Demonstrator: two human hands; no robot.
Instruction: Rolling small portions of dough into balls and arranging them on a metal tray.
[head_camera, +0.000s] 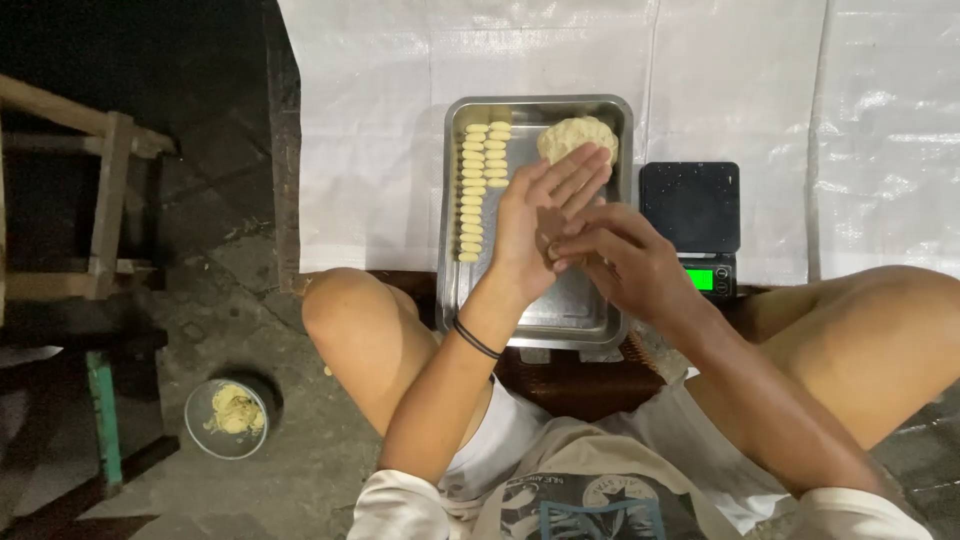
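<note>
Two rows of shaped pieces (480, 190) line the tray (620, 110)'s left side, a dough lump (575, 135) remains at its far end, while the flat-open left hand (545, 225) and the pinching right hand (615, 255) roll a bit (barely visible).

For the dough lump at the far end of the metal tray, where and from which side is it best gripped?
Probably grip the dough lump across its rounded top, coming from above and the near side. The tray rim closes in its far and right edges, and the rows of small dough pieces lie to its left. The left hand already covers its near edge.
</note>
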